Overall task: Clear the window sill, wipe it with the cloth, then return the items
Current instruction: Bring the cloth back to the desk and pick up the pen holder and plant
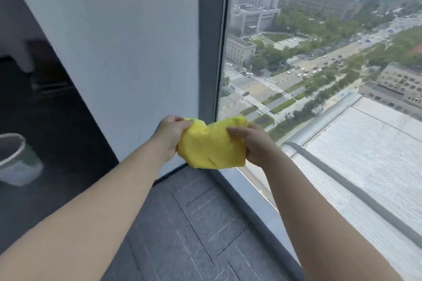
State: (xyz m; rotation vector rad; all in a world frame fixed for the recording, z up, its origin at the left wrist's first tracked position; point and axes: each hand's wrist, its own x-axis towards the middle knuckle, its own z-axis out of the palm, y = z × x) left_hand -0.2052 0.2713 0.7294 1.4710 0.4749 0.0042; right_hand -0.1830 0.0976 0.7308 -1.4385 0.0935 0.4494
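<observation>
While I stand at the window (319,75), I've got the yellow cloth (211,145) bunched up between both hands, held in the air just above the sill (251,194); my left hand (170,137) grips its left edge, thumb on top, and my right hand (255,143) pinches the right edge the same way; the sill itself runs along the bottom of the glass, beside the grey floor (194,223); there's a bin (13,157) off to my left, kinda blurry.
</observation>
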